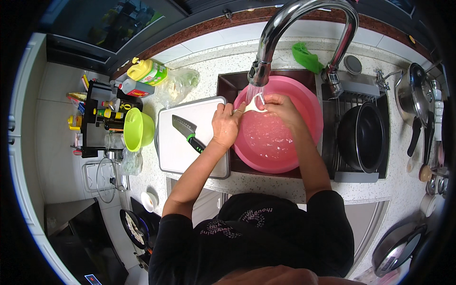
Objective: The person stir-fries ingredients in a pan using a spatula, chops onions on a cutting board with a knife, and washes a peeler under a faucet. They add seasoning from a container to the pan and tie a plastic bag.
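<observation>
Water runs from the chrome faucet into a pink plastic basin set in the sink. Under the stream, a white Y-shaped peeler is held between both hands, above the water in the basin. My left hand grips its handle end, over the basin's left rim. The fingers of my right hand pinch the peeler's head. To the left, a kitchen knife with a black and green handle lies on a white cutting board with a grey edge.
A black pot sits in the rack over the right sink. A green cloth lies behind the basins. Left of the board stand a lime-green basket, a yellow detergent bottle and a plastic bag. A frying pan holds food at lower left.
</observation>
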Demonstrator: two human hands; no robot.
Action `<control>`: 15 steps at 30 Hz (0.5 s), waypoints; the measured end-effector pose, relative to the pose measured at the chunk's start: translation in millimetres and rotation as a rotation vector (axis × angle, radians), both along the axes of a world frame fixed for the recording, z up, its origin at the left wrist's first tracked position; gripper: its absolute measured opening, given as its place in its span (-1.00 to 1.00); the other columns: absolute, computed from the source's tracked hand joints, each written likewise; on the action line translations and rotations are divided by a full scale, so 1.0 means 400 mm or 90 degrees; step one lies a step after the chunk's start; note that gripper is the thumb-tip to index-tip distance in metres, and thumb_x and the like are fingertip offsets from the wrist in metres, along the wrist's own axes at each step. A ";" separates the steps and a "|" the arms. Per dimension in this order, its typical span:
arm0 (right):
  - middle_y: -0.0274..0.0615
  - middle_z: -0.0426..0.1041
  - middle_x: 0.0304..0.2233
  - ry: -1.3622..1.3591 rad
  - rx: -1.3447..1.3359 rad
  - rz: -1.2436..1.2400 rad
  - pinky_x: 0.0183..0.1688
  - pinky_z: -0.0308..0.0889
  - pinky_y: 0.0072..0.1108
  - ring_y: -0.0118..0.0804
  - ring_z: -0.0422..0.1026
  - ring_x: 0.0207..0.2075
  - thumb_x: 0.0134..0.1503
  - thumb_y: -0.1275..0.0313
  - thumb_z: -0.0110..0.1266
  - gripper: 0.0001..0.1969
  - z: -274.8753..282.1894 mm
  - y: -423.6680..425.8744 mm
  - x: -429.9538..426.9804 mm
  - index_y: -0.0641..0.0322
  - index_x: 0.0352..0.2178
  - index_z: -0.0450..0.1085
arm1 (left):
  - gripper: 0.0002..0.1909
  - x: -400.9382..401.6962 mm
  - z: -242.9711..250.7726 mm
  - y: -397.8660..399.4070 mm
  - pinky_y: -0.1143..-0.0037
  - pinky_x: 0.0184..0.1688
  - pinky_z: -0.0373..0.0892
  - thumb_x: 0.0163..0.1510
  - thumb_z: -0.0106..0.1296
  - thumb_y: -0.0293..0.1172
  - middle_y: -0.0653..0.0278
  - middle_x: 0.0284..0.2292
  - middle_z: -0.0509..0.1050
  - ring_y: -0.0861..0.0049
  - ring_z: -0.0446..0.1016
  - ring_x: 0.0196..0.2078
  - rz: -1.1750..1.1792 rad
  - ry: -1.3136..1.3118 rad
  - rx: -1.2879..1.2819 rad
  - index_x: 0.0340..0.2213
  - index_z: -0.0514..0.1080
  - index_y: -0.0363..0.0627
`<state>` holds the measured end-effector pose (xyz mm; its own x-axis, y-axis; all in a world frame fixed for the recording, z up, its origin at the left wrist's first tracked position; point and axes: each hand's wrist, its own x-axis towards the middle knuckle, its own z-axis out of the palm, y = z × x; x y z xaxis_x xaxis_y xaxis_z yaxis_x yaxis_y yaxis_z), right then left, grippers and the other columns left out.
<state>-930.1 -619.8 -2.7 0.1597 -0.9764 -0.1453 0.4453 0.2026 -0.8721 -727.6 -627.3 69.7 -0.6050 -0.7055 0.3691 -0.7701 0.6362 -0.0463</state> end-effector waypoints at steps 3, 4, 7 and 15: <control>-0.21 0.48 -0.39 0.013 0.016 -0.025 -0.35 0.37 -0.68 -0.48 0.45 -0.37 -0.06 0.58 0.09 -0.75 -0.004 0.001 0.006 0.38 -0.27 0.41 | -0.66 -0.004 0.002 0.002 0.47 -0.43 0.26 -0.14 0.02 -0.43 0.30 -0.53 0.27 0.39 0.28 -0.41 0.002 -0.001 0.002 -0.24 0.51 -0.01; -0.21 0.48 -0.39 0.013 0.012 -0.031 -0.36 0.37 -0.68 -0.48 0.45 -0.38 -0.06 0.58 0.09 -0.76 -0.005 0.002 0.008 0.38 -0.27 0.41 | -0.67 -0.003 0.000 0.002 0.47 -0.43 0.26 -0.14 0.01 -0.43 0.30 -0.53 0.26 0.39 0.27 -0.42 0.001 0.000 0.001 -0.24 0.51 -0.01; -0.21 0.48 -0.40 0.013 0.031 -0.036 -0.38 0.38 -0.68 -0.48 0.45 -0.40 -0.05 0.58 0.09 -0.76 -0.005 0.004 0.007 0.39 -0.28 0.40 | -0.67 -0.003 -0.001 0.005 0.48 -0.43 0.26 -0.13 0.02 -0.43 0.30 -0.54 0.25 0.39 0.27 -0.42 -0.005 0.004 0.002 -0.24 0.52 -0.01; -0.22 0.49 -0.40 0.034 0.070 -0.060 -0.40 0.41 -0.65 -0.48 0.47 -0.39 -0.01 0.55 0.04 -0.78 0.004 0.012 -0.001 0.34 -0.26 0.41 | -0.66 -0.008 -0.007 0.007 0.48 -0.47 0.26 -0.18 0.08 -0.47 0.30 -0.59 0.22 0.39 0.24 -0.46 -0.023 0.030 -0.012 -0.26 0.53 0.00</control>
<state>-930.3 -614.9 -1.0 0.0572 -0.9644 -0.2583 0.4204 0.2580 -0.8699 -730.9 -624.4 66.8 -0.6111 -0.6765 0.4110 -0.7486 0.6627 -0.0222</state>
